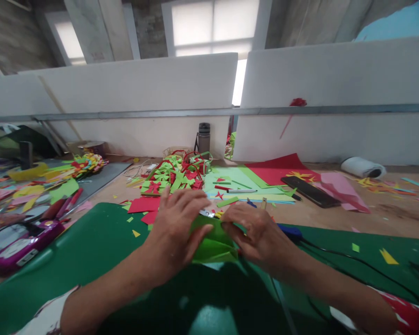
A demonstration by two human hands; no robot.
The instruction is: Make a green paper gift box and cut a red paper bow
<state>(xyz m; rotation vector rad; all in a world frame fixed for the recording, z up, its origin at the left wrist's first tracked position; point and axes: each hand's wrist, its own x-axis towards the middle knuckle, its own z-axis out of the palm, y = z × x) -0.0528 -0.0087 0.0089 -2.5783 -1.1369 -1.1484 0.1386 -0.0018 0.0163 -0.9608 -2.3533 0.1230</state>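
Both hands meet over a green mat (101, 242) at the near middle of the counter (387, 218). The left hand (176, 228) lies flat on the left part of a folded sheet of light green paper (212, 244), its fingers (181, 197) spread and pointing far and right, the thumb pressed along the paper's near left edge. The right hand (256, 232) grips the paper's right side, its fingers curled and pressed together over the fold, pinching the paper against the mat. The paper sits between the two hands, touching both, with its near corner sticking out toward the person.

Just past the hands lie red scraps (143, 204) and a heap of green and red cuttings (176, 174). Farther right, light green sheets (244, 184) carry a pen (240, 190), with a red sheet (279, 170) beyond them. A black phone (309, 190) lies to the right, near pink paper (342, 188) and a white roll (363, 166). A grey bottle (204, 137) stands at the far wall. At the left edge lie a purple tool (24, 246) and mixed coloured paper (38, 186).
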